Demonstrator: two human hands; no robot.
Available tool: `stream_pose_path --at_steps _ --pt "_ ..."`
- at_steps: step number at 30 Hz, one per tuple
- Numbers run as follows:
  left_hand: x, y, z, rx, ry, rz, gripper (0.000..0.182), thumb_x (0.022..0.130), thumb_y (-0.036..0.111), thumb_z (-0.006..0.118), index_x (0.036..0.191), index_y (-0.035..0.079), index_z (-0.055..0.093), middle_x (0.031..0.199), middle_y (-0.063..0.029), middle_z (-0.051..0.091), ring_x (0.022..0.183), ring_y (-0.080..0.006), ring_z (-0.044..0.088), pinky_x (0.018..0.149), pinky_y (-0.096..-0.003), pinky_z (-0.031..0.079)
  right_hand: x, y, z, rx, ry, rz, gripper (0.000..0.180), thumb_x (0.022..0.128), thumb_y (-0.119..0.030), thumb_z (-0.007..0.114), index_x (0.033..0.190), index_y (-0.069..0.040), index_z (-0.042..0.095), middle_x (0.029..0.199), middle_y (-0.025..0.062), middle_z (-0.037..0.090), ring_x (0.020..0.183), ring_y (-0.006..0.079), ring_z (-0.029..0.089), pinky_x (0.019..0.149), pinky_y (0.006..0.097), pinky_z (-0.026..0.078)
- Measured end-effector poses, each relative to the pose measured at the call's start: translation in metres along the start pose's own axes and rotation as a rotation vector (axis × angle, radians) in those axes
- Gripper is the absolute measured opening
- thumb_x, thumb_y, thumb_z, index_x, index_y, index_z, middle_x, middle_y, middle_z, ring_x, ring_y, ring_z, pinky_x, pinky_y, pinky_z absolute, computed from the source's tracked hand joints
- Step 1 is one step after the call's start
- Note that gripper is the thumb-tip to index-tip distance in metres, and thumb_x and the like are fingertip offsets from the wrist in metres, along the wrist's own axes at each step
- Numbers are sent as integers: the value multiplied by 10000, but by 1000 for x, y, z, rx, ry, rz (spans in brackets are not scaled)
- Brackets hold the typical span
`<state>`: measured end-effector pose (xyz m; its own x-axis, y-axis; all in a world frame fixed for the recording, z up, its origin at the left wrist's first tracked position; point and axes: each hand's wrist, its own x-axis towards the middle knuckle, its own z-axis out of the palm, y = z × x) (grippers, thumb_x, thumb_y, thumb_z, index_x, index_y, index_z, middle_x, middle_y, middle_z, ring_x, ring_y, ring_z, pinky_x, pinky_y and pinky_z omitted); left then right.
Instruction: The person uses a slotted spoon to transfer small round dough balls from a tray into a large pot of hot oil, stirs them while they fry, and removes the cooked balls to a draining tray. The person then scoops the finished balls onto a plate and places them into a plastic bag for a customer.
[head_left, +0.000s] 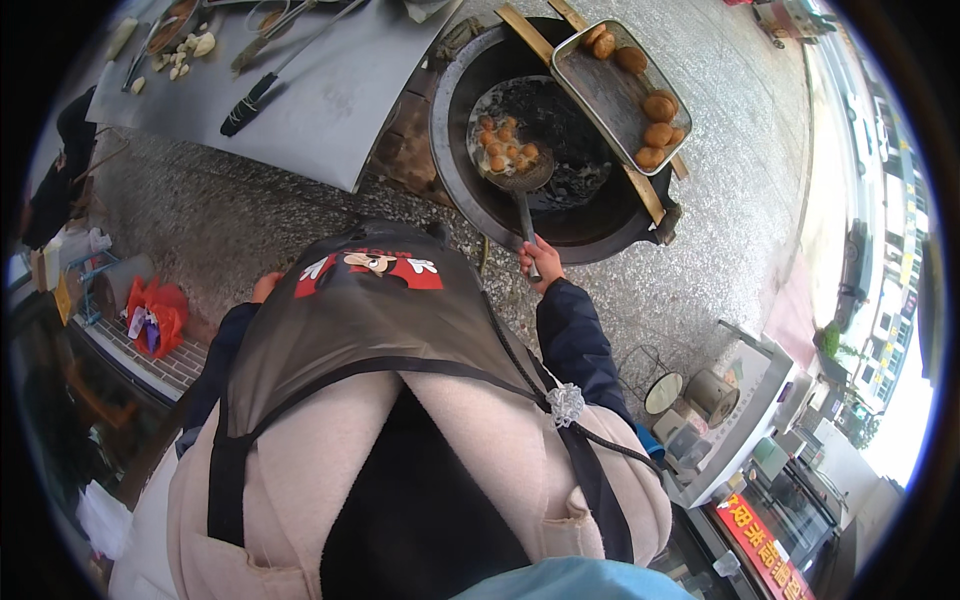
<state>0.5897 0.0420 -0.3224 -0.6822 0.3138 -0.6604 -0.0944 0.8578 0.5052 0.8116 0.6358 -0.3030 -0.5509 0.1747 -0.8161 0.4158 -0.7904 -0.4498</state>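
Note:
Gripped in my right hand (541, 259) is the handle of a perforated skimmer ladle (526, 177). Its bowl dips into dark hot oil (577, 184) in a large black wok (459, 161). Small orange-brown fried balls (504, 142) cluster with bubbles at and beside the bowl. Across the wok lie wooden slats (645, 196), bearing a metal tray (600, 82) with several browned round cakes (658, 107). My left hand (268, 285) hangs at my left side, mostly hidden by the dark apron (360, 322); its fingers cannot be made out.
A metal table (322, 97) stands at the upper left, with dough pieces (180, 58), a black-handled tool (249, 103) and a brush (259, 49). A red plastic bag (157, 315) sits at far left. A white stand (742, 420) and a bucket (711, 396) are at right.

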Motion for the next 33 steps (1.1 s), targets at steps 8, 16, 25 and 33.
stream_pose_path --at_steps 8,16,25,33 --pt "-37 -18 16 -12 57 -76 359 770 289 648 996 11 642 871 -171 672 840 -239 652 727 -351 479 55 -21 25 -139 -78 -191 441 887 -43 546 1304 -103 414 702 46 529 485 110 476 409 256 405" --pt "-10 -11 10 28 -4 -12 365 773 298 646 1001 13 643 888 -171 672 859 -241 650 745 -349 477 13 -42 8 -1090 202 -647 625 808 -76 591 1387 -71 358 930 185 629 851 306 591 731 357 459" --pt "45 25 7 43 -77 20 372 777 308 644 1006 14 644 908 -170 672 881 -243 646 766 -347 475 -47 -30 3 -1212 406 -617 616 799 -82 585 1380 -71 379 1175 211 583 1074 318 583 875 332 447" --pt "23 18 -1 19 -71 9 365 777 306 642 1003 20 645 909 -173 672 886 -249 646 765 -348 474 -26 10 -13 -567 355 -157 378 832 -29 545 1201 -90 495 757 88 596 574 168 583 475 307 463"
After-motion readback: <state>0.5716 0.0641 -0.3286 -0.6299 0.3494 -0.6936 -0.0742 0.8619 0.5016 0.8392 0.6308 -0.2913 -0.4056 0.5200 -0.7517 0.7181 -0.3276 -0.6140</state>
